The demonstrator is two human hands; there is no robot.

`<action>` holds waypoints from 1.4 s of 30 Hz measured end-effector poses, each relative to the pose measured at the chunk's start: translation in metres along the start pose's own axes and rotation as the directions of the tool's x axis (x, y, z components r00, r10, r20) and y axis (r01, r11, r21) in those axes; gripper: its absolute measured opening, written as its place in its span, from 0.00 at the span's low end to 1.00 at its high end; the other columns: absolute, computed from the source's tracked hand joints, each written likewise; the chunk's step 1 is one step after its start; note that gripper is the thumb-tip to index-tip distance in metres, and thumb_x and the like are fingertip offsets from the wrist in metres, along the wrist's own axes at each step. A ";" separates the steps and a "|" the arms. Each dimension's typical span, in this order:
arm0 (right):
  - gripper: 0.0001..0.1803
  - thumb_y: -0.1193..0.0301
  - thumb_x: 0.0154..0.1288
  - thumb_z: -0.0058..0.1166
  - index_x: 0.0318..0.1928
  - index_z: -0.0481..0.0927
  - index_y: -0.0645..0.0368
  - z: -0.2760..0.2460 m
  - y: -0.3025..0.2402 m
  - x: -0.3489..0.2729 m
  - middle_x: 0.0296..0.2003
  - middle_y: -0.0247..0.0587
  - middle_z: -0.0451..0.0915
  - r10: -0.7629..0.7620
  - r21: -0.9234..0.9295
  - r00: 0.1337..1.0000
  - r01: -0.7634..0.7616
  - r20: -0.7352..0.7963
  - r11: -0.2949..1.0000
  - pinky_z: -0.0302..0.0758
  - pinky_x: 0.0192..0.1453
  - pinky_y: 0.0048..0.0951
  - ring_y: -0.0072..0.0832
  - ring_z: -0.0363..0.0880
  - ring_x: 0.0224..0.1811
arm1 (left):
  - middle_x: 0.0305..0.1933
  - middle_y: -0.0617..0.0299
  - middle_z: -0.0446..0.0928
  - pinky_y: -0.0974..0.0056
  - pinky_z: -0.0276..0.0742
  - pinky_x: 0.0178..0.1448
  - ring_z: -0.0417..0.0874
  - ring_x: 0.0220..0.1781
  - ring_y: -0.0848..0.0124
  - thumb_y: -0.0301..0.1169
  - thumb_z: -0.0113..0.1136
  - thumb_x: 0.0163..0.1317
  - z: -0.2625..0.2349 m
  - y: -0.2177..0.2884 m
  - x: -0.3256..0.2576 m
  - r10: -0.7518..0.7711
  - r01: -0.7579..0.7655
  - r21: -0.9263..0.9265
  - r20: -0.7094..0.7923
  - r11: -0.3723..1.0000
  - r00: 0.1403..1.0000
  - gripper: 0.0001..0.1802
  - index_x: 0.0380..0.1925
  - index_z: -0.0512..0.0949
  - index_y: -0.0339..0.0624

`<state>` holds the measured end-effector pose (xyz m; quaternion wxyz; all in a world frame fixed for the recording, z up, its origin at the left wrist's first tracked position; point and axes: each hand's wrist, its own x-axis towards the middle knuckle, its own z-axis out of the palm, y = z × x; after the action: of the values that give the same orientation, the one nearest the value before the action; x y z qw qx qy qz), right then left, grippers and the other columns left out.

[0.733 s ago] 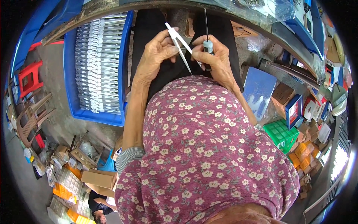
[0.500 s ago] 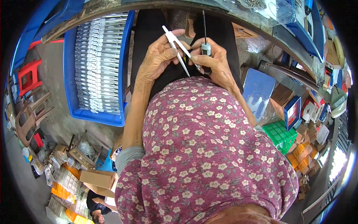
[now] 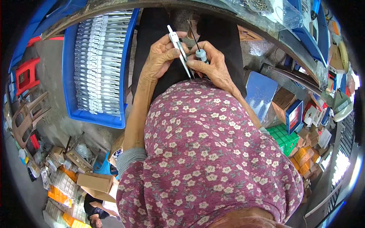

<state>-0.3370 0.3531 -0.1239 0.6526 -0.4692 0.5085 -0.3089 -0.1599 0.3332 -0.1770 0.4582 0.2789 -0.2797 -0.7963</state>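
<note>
Over my lap, my left hand (image 3: pixel 161 57) grips a white and metal drawing compass (image 3: pixel 175 39) near its hinged head, with the legs pointing down toward my body and held close together. My right hand (image 3: pixel 213 65) wraps round the pale blue handle of a screwdriver (image 3: pixel 201 55). Its thin dark shaft points up and slightly left, away from the compass. The right thumb and index finger also reach the compass legs, touching or nearly touching them. To the left, a blue tray (image 3: pixel 99 118) holds several rows of similar compasses (image 3: pixel 98 62).
A worktop edge (image 3: pixel 251 23) curves across the top, with a blue bin (image 3: pixel 312 41) at its right. Right of my lap are a blue panel (image 3: pixel 261 93) and a green crate (image 3: pixel 284 138). A red stool (image 3: pixel 28 76) and brown chair (image 3: pixel 27 119) stand left; a person (image 3: pixel 93 209) is lower left.
The compass legs, spread apart before, have come together. My right hand has moved left toward the compass, and the screwdriver shaft has tilted from upright to the left.
</note>
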 end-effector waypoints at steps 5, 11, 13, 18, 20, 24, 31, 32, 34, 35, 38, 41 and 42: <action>0.16 0.70 0.51 0.59 0.40 0.71 0.60 0.001 0.006 0.004 0.25 0.33 0.73 -0.076 -0.081 0.997 0.076 0.000 0.994 0.67 0.23 0.19 0.17 0.69 0.22 | 0.34 0.60 0.77 0.72 0.73 0.45 0.77 0.36 0.74 0.28 0.64 0.50 0.005 0.000 0.002 -0.002 0.004 0.073 -0.028 0.997 1.000 0.30 0.54 0.66 0.34; 0.17 0.71 0.50 0.60 0.40 0.71 0.62 0.002 0.012 0.009 0.26 0.32 0.74 0.026 -0.058 0.999 -0.028 -0.042 0.998 0.68 0.24 0.18 0.16 0.70 0.23 | 0.31 0.61 0.77 0.71 0.70 0.46 0.76 0.35 0.76 0.31 0.54 0.60 0.011 -0.004 0.004 0.088 -0.052 0.221 -0.157 0.974 0.984 0.19 0.50 0.70 0.33; 0.15 0.70 0.52 0.58 0.39 0.71 0.62 0.004 0.015 0.011 0.26 0.33 0.74 -0.066 -0.109 0.998 0.064 -0.018 0.992 0.67 0.23 0.18 0.15 0.69 0.22 | 0.30 0.61 0.76 0.72 0.70 0.43 0.76 0.33 0.76 0.33 0.52 0.61 0.011 -0.003 0.005 0.092 -0.050 0.247 -0.161 0.968 0.983 0.19 0.50 0.69 0.33; 0.15 0.68 0.55 0.56 0.41 0.71 0.62 0.001 0.009 0.009 0.27 0.36 0.75 0.078 -0.064 0.997 -0.076 0.025 0.995 0.68 0.25 0.21 0.18 0.70 0.23 | 0.27 0.61 0.74 0.74 0.69 0.33 0.74 0.27 0.76 0.32 0.49 0.62 0.008 0.010 0.005 0.105 -0.054 0.233 -0.215 0.971 0.971 0.17 0.46 0.70 0.30; 0.16 0.68 0.57 0.55 0.43 0.71 0.62 0.000 0.009 0.008 0.27 0.37 0.75 0.097 -0.055 0.994 -0.094 0.046 0.994 0.69 0.26 0.23 0.19 0.70 0.24 | 0.26 0.60 0.74 0.76 0.66 0.24 0.73 0.23 0.77 0.30 0.49 0.61 0.008 0.015 0.003 0.124 -0.050 0.268 -0.269 0.962 0.955 0.15 0.45 0.71 0.30; 0.18 0.66 0.59 0.51 0.48 0.71 0.62 0.000 0.015 0.006 0.30 0.46 0.77 -0.018 -0.332 0.997 0.042 0.075 0.942 0.72 0.35 0.31 0.31 0.75 0.31 | 0.26 0.61 0.73 0.78 0.60 0.21 0.69 0.20 0.81 0.29 0.48 0.62 -0.001 0.021 -0.003 0.094 -0.001 0.297 -0.302 0.955 0.949 0.14 0.43 0.71 0.30; 0.20 0.64 0.62 0.45 0.52 0.71 0.61 0.001 0.010 0.001 0.39 0.55 0.77 -0.096 -0.426 0.990 0.131 0.103 0.895 0.72 0.43 0.37 0.41 0.78 0.40 | 0.22 0.68 0.69 0.79 0.55 0.20 0.61 0.18 0.84 0.30 0.48 0.61 -0.012 0.014 -0.010 0.118 0.104 0.496 -0.397 0.862 0.910 0.13 0.43 0.70 0.34; 0.20 0.64 0.62 0.45 0.52 0.71 0.61 0.001 0.010 0.000 0.39 0.55 0.77 -0.095 -0.425 0.990 0.131 0.104 0.896 0.72 0.43 0.37 0.41 0.78 0.40 | 0.22 0.68 0.69 0.79 0.54 0.20 0.61 0.18 0.85 0.30 0.48 0.62 -0.014 0.013 -0.009 0.147 0.103 0.535 -0.404 0.839 0.903 0.13 0.43 0.71 0.35; 0.19 0.65 0.62 0.45 0.51 0.71 0.61 0.000 0.011 -0.001 0.40 0.54 0.77 -0.108 -0.431 0.992 0.128 0.071 0.893 0.72 0.45 0.36 0.40 0.78 0.40 | 0.22 0.69 0.69 0.78 0.54 0.20 0.61 0.18 0.85 0.30 0.48 0.62 -0.017 0.011 -0.010 0.170 0.121 0.608 -0.399 0.785 0.901 0.12 0.43 0.71 0.35; 0.19 0.65 0.62 0.45 0.51 0.71 0.61 0.000 0.011 0.000 0.40 0.54 0.77 -0.107 -0.431 0.992 0.126 0.070 0.893 0.72 0.45 0.36 0.40 0.78 0.40 | 0.21 0.69 0.69 0.78 0.55 0.21 0.61 0.19 0.85 0.29 0.48 0.62 -0.018 0.011 -0.009 0.192 0.138 0.676 -0.391 0.724 0.900 0.11 0.42 0.71 0.36; 0.19 0.65 0.62 0.45 0.51 0.72 0.61 0.001 0.009 0.001 0.40 0.53 0.77 -0.097 -0.408 0.992 0.124 0.084 0.904 0.72 0.46 0.35 0.39 0.78 0.40 | 0.19 0.64 0.71 0.71 0.63 0.27 0.69 0.21 0.78 0.28 0.47 0.57 -0.021 0.008 -0.008 0.228 0.169 0.755 -0.391 0.633 0.892 0.11 0.38 0.73 0.35; 0.19 0.65 0.62 0.46 0.51 0.72 0.61 0.003 0.007 0.001 0.40 0.53 0.77 -0.064 -0.405 0.993 0.100 0.101 0.909 0.73 0.45 0.35 0.38 0.78 0.40 | 0.20 0.60 0.73 0.69 0.66 0.29 0.72 0.22 0.75 0.28 0.47 0.54 -0.024 0.006 -0.009 0.233 0.186 0.785 -0.387 0.591 0.892 0.12 0.36 0.74 0.34; 0.19 0.65 0.62 0.47 0.51 0.72 0.61 0.003 0.007 0.002 0.40 0.53 0.77 -0.063 -0.406 0.993 0.099 0.103 0.909 0.73 0.45 0.34 0.38 0.78 0.40 | 0.20 0.60 0.73 0.69 0.66 0.29 0.72 0.22 0.75 0.28 0.47 0.54 -0.025 0.006 -0.009 0.233 0.187 0.784 -0.389 0.591 0.891 0.12 0.36 0.74 0.34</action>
<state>-0.3346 0.3550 -0.1310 0.5478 -0.6294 0.5130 -0.2014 -0.1357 0.3338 -0.1882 0.3442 0.6289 -0.4978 -0.4882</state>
